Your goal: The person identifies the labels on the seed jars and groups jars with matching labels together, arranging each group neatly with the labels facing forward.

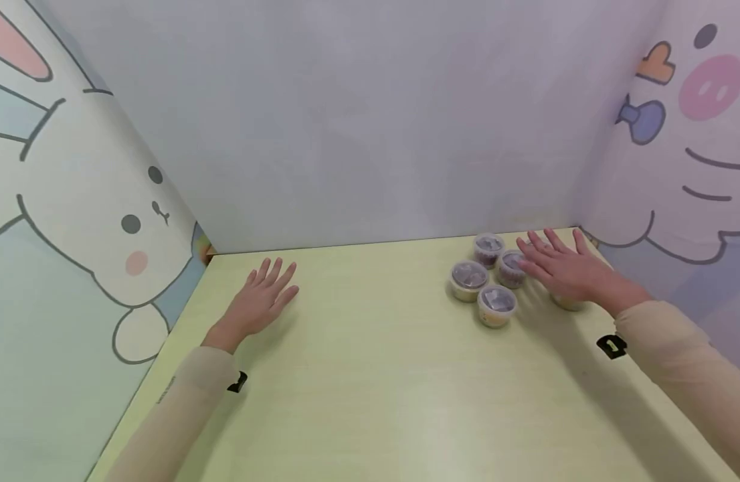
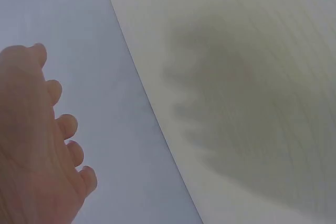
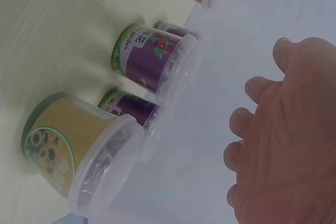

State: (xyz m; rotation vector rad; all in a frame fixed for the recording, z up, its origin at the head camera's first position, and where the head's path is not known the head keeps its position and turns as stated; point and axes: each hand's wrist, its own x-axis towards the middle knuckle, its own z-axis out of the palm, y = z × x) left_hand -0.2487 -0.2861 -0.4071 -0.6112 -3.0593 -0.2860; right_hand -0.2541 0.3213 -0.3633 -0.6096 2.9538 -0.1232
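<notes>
My left hand hovers over the left part of the table with its fingers straight, holding nothing. The left wrist view shows that hand apart from the tabletop, its shadow falling on the surface. Fingers extended, my right hand is held above a group of small lidded plastic tubs at the back right. It grips none of them and partly hides a yellowish tub beneath it. In the right wrist view, a yellow tub has a sunflower picture, and a purple-labelled tub stands beyond it.
A pale yellow table lies under both hands. A plain light backdrop rises at its back edge. Cartoon-printed panels, a rabbit at left and a pig-nosed figure at right, flank the sides.
</notes>
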